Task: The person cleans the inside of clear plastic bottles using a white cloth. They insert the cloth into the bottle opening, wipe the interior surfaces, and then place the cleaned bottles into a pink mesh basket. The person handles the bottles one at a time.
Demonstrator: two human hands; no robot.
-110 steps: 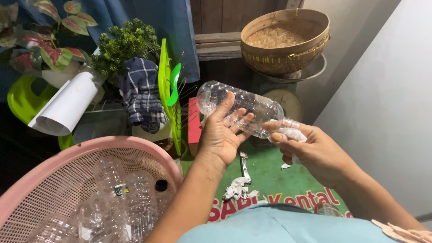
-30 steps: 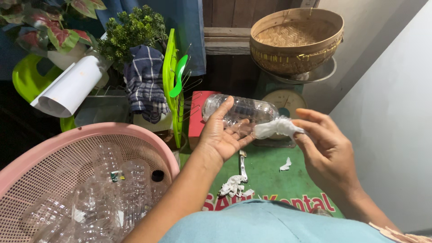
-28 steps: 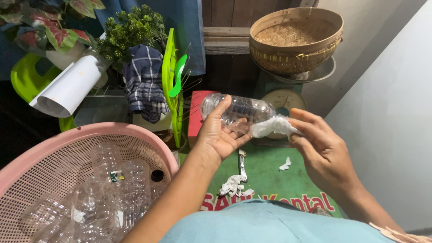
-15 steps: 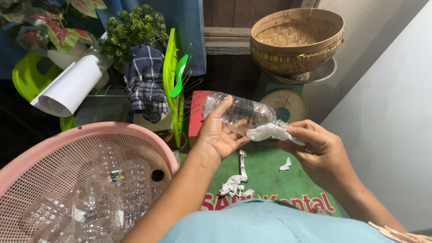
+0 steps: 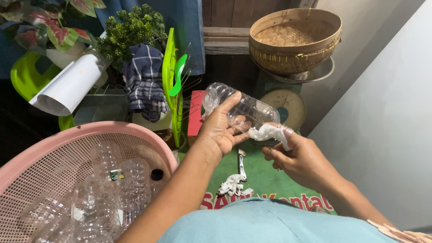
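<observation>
Clear ribbed plastic bottle (image 5: 240,109), crumpled white label (image 5: 269,132)

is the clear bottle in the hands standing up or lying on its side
On its side. The clear bottle lies roughly level in the left hand, and looks empty.

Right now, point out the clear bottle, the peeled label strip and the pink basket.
clear bottle (image 5: 245,110), head view, mid body between the hands.
label strip (image 5: 265,132), head view, crumpled white middle.
pink basket (image 5: 112,129), head view, far rim.
</observation>
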